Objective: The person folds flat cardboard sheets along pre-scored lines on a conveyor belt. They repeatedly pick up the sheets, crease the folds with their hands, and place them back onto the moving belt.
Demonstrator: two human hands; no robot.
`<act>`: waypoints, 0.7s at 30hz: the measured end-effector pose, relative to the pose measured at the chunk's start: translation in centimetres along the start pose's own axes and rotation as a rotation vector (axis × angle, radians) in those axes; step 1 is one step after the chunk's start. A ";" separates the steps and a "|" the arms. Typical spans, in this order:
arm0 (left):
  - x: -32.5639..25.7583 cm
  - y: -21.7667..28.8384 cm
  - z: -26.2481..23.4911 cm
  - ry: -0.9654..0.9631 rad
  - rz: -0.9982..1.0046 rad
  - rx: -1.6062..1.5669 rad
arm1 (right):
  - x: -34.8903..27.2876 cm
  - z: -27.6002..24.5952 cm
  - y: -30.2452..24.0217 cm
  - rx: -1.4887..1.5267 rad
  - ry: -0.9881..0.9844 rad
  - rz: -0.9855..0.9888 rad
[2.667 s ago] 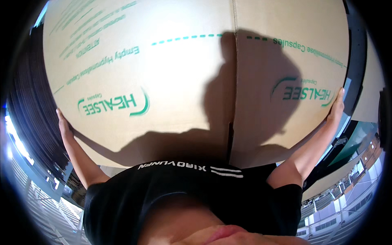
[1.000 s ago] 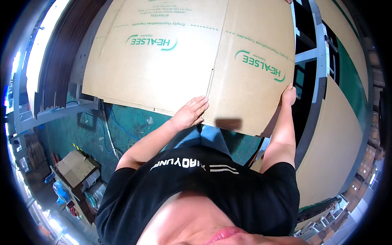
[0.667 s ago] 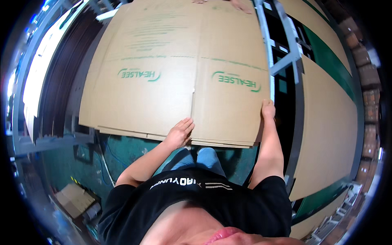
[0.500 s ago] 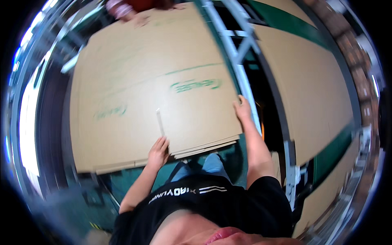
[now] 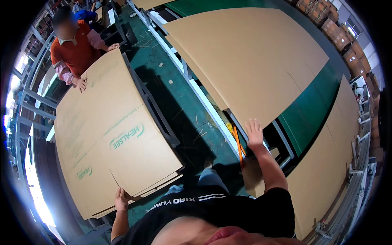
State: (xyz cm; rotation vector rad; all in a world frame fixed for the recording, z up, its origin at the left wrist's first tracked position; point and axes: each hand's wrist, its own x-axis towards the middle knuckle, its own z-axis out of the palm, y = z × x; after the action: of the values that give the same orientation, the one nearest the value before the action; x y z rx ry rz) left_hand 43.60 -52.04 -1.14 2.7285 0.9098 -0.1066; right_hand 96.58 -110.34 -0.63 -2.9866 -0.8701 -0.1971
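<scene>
To my left lies a stack of brown cardboard sheets (image 5: 122, 159), the top one printed in green and slit at its near edge. My left hand (image 5: 121, 200) rests on that near edge beside the slit, its fingers stretched out over the top sheet. On my right, plain cardboard sheets (image 5: 253, 53) lie on a green conveyor belt (image 5: 308, 118). My right hand (image 5: 255, 134) is open, fingers spread upward, at the near corner of these plain sheets. Whether its fingertips touch the cardboard, I cannot tell.
A co-worker in an orange top (image 5: 75, 49) stands at the stack's far end, both hands on it. A green floor (image 5: 163, 77) with scraps runs between stack and conveyor frame (image 5: 200, 96). Orange strips (image 5: 238, 143) hang by the frame. More cardboard (image 5: 326, 159) lies far right; boxes (image 5: 339, 34) are piled behind.
My view has swung right. My right hand has left the printed stack's right edge and reached over to the plain sheets. My left hand stays at the printed stack's near edge.
</scene>
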 end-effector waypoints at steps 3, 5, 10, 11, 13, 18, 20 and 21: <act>0.3 1.0 1.0 -0.034 -0.102 0.055 | 6.3 1.7 2.2 0.015 0.101 -0.121; 0.6 4.1 -0.3 -0.080 -0.128 0.109 | 9.3 1.8 3.7 0.051 0.154 -0.241; 3.9 3.5 0.0 -0.311 -0.265 0.159 | 18.9 -2.6 5.3 -0.007 0.148 -0.145; 3.7 3.1 0.0 -0.342 -0.321 0.228 | 20.5 -6.1 5.7 0.024 0.046 -0.077; 5.5 3.6 -0.4 -0.409 -0.376 0.369 | 21.0 -12.4 8.7 -0.065 0.045 -0.097; 10.9 9.0 -4.1 -0.558 -0.254 0.562 | 13.9 -31.9 6.4 -0.029 0.275 -0.244; 15.1 14.3 -5.9 -0.379 -0.103 0.351 | 10.1 -38.0 2.5 -0.007 0.316 -0.318; 16.6 15.5 -6.3 -0.248 0.054 0.098 | 8.7 -40.4 0.0 0.006 0.345 -0.381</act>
State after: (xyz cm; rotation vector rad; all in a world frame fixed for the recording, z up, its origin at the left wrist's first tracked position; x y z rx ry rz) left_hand 66.09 -52.63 5.86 2.7446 0.7793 -0.4790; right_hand 99.24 -108.13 40.58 -2.6276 -1.3661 -0.6881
